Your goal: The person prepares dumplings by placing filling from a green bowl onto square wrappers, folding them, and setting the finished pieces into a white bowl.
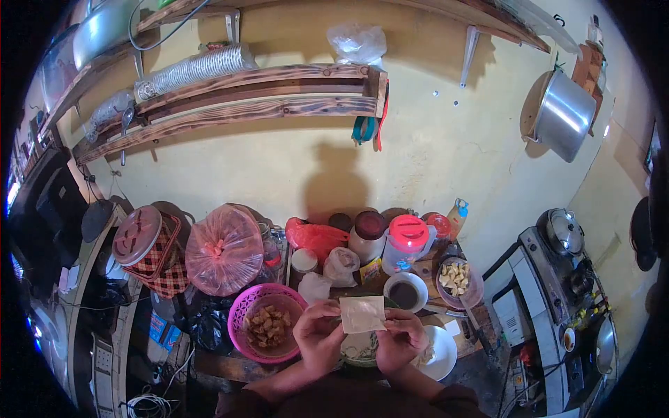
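Between my two hands a pale, square, thin sheet, which looks like a dough wrapper, is held up by its sides. My left hand pinches its left edge, and my right hand pinches the right edge. Directly below sits a green-edged bowl with a pale mixture flecked with green, partly hidden by my hands. A white plate lies just right of my right hand, with some pale pieces on it. To the left of my left hand stands a pink basket holding brown chunks.
Behind my hands are a white bowl of dark liquid and a bowl of pale chunks with a knife. A red-lidded pitcher, jars and bags line the wall. A stove stands right; a wooden shelf hangs above.
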Demonstrator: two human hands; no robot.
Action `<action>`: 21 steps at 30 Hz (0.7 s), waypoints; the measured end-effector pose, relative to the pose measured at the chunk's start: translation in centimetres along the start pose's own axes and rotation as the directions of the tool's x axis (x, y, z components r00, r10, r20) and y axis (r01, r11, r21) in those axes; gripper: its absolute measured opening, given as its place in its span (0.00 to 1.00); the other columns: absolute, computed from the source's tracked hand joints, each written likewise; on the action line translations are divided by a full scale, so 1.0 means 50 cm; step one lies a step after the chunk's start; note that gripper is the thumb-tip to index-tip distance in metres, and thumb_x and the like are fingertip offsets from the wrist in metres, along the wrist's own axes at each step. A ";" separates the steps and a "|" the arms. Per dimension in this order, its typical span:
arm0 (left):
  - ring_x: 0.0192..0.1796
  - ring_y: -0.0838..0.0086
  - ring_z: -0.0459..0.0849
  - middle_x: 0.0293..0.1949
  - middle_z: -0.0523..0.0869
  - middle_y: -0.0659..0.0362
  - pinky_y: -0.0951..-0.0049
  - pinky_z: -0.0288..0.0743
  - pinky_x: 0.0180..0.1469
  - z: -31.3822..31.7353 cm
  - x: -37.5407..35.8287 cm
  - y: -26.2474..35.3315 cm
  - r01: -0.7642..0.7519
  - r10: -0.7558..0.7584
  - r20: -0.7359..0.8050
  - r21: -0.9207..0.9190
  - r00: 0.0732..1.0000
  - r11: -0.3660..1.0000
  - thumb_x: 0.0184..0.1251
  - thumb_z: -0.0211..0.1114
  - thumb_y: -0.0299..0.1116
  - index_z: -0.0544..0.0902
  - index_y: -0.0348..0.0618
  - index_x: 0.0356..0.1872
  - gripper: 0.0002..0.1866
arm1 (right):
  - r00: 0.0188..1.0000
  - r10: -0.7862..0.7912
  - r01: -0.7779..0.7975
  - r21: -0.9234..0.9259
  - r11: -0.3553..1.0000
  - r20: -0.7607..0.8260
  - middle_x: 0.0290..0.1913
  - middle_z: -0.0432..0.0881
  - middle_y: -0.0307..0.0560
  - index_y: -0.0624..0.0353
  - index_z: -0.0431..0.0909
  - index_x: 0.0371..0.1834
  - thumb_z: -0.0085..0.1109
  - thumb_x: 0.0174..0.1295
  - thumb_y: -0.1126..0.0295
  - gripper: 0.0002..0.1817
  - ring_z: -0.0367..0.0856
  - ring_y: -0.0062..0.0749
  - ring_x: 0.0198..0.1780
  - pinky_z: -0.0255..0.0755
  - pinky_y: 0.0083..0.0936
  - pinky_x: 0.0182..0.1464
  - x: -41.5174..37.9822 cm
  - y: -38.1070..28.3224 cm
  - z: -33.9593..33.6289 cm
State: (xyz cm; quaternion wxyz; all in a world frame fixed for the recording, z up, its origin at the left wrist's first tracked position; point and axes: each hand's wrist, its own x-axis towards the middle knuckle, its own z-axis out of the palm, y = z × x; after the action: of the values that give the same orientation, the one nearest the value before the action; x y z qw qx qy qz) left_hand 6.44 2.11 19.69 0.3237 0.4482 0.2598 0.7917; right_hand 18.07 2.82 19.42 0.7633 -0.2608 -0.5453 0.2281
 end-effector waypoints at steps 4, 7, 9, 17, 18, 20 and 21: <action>0.40 0.70 0.80 0.38 0.81 0.52 0.75 0.73 0.43 -0.012 0.006 0.005 -0.043 0.039 0.033 0.155 0.999 0.987 0.44 0.66 0.15 0.82 0.36 0.31 0.10 | 0.999 -0.031 0.033 -0.041 0.999 0.041 0.38 0.81 0.53 0.59 0.75 0.29 0.67 0.42 0.83 0.13 0.79 0.24 0.31 0.70 0.15 0.30 0.003 -0.005 -0.004; 0.39 0.69 0.82 0.37 0.83 0.51 0.75 0.75 0.41 -0.018 0.018 0.024 -0.015 -0.003 0.067 0.271 0.998 0.962 0.45 0.65 0.16 0.84 0.36 0.29 0.08 | 0.998 -0.013 0.016 -0.056 0.998 0.056 0.38 0.81 0.54 0.59 0.75 0.29 0.67 0.41 0.84 0.13 0.78 0.24 0.30 0.69 0.15 0.29 0.009 -0.005 0.000; 0.39 0.67 0.82 0.37 0.83 0.50 0.74 0.75 0.42 -0.026 0.022 0.023 -0.062 0.032 0.104 0.294 0.994 0.954 0.46 0.65 0.16 0.84 0.35 0.28 0.07 | 0.999 -0.017 0.018 -0.033 0.999 0.040 0.39 0.81 0.54 0.59 0.75 0.28 0.67 0.41 0.84 0.13 0.78 0.24 0.30 0.69 0.15 0.29 0.010 -0.003 -0.001; 0.42 0.65 0.84 0.36 0.85 0.49 0.71 0.77 0.46 -0.042 0.049 0.053 -0.073 -0.034 0.280 0.363 0.959 0.929 0.46 0.66 0.16 0.86 0.38 0.34 0.12 | 0.962 0.132 -0.140 0.014 0.990 0.241 0.40 0.79 0.56 0.63 0.73 0.29 0.62 0.43 0.89 0.12 0.80 0.34 0.43 0.74 0.25 0.45 0.033 -0.029 -0.017; 0.42 0.65 0.84 0.37 0.85 0.49 0.71 0.77 0.46 -0.043 0.049 0.050 -0.071 -0.044 0.293 0.371 0.955 0.926 0.46 0.66 0.16 0.85 0.38 0.34 0.11 | 0.961 0.133 -0.141 0.013 0.990 0.241 0.40 0.79 0.56 0.63 0.73 0.29 0.62 0.43 0.89 0.12 0.80 0.34 0.43 0.74 0.25 0.45 0.038 -0.032 -0.018; 0.42 0.66 0.84 0.37 0.85 0.50 0.71 0.77 0.46 -0.041 0.051 0.051 -0.068 -0.055 0.306 0.378 0.950 0.923 0.46 0.66 0.17 0.85 0.37 0.34 0.11 | 0.944 0.198 -0.199 -0.026 0.980 0.264 0.40 0.81 0.56 0.65 0.78 0.28 0.63 0.43 0.88 0.09 0.81 0.35 0.43 0.75 0.27 0.45 0.045 -0.038 -0.021; 0.42 0.66 0.84 0.37 0.85 0.50 0.71 0.77 0.45 -0.038 0.053 0.056 -0.086 -0.051 0.320 0.398 0.946 0.913 0.46 0.67 0.17 0.85 0.37 0.33 0.11 | 0.944 0.199 -0.199 -0.027 0.980 0.264 0.40 0.81 0.56 0.65 0.78 0.28 0.63 0.43 0.88 0.09 0.81 0.35 0.43 0.75 0.27 0.45 0.048 -0.040 -0.020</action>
State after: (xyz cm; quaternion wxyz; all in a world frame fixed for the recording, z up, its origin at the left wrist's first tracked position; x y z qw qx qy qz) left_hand 2.97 2.03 22.21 0.2544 0.6318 0.3581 0.6386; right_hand 19.86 2.67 22.17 0.6563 -0.2815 -0.6137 0.3367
